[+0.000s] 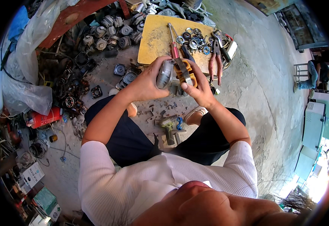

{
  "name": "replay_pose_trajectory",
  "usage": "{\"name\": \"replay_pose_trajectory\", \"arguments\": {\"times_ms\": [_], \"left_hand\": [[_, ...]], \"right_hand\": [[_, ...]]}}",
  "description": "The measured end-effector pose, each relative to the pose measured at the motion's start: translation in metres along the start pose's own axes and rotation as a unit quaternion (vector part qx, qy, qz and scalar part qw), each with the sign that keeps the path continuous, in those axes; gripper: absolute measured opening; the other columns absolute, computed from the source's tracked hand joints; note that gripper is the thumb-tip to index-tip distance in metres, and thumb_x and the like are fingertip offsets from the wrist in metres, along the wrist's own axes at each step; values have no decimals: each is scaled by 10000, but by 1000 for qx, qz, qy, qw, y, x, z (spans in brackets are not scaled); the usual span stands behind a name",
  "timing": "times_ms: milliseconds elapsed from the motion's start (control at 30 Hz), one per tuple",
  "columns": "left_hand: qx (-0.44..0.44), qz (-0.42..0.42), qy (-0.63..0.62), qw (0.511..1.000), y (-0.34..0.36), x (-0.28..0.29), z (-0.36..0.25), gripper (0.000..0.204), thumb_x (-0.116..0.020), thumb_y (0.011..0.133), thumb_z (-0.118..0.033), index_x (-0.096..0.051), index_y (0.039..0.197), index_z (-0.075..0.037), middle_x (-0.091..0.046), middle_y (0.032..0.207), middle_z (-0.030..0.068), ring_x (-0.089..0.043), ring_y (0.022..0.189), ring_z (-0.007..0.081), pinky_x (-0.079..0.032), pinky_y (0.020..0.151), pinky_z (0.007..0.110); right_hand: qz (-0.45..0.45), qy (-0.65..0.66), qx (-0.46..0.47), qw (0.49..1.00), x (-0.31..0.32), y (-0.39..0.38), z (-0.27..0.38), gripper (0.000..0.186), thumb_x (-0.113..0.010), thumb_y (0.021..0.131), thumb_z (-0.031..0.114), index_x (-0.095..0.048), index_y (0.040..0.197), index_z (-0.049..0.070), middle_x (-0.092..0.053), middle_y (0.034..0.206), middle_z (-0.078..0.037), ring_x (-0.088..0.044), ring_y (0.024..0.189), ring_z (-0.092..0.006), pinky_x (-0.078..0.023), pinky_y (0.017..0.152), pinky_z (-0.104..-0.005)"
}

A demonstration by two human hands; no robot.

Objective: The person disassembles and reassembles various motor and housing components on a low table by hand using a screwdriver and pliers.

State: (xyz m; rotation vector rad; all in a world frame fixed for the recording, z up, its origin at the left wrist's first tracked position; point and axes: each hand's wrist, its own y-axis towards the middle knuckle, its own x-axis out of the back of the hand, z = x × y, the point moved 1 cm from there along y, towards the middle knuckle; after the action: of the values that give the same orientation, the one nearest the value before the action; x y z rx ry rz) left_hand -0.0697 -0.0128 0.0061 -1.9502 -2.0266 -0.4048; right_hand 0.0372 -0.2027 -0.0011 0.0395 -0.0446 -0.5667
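My left hand is closed around a rounded grey metal motor housing. Close beside it, my right hand grips a motor stator with yellow coil formers and a dark metal core. The two parts sit side by side, and I cannot tell whether they touch. Both are held above the near edge of a yellow board. On the board, just beyond my fingers, lie a red-handled screwdriver, a dark-handled tool and red-handled pliers.
Rings and bearings are grouped on the board beside a black-handled tool. A green cordless drill rests between my feet. Used motors are heaped at the far left, near a red container. Another person sits far right.
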Motion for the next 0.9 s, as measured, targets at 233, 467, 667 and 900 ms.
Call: {"name": "replay_pose_trajectory", "arguments": {"times_ms": [233, 467, 667, 900], "left_hand": [[-10, 35, 80, 996, -2, 7, 5, 928, -742, 635, -127, -299, 1450, -150, -493, 1331, 212, -499, 1224, 416, -411, 1022, 449], [3, 23, 183, 983, -10, 3, -4, 919, -750, 629, -155, -316, 1439, -165, -499, 1347, 162, -492, 1180, 437, -388, 1038, 462], [4, 42, 259, 965, -20, 1, -9, 910, -773, 632, -138, -342, 1433, -174, -514, 1259, 140, -504, 1120, 419, -401, 997, 456], [25, 152, 321, 935, -37, -8, 7, 894, -761, 627, -57, -357, 1423, -105, -519, 1170, 155, -519, 1140, 344, -369, 960, 422]], "right_hand": [[29, -285, 63, 956, 16, 4, 7, 869, -800, 685, 350, -450, 1412, 30, -601, 1215, -193, -560, 1101, -324, -371, 1034, -387], [23, -348, 58, 935, 12, -2, 9, 919, -815, 610, 341, -474, 1415, 58, -616, 1184, -180, -552, 1056, -353, -395, 989, -397], [54, -417, 75, 904, 16, -11, 2, 961, -815, 558, 359, -482, 1417, 83, -620, 1176, -167, -565, 995, -330, -392, 957, -390], [150, -430, 57, 889, 9, -24, -2, 954, -805, 575, 365, -476, 1406, 32, -628, 1105, -192, -597, 1004, -321, -377, 942, -398]]}}
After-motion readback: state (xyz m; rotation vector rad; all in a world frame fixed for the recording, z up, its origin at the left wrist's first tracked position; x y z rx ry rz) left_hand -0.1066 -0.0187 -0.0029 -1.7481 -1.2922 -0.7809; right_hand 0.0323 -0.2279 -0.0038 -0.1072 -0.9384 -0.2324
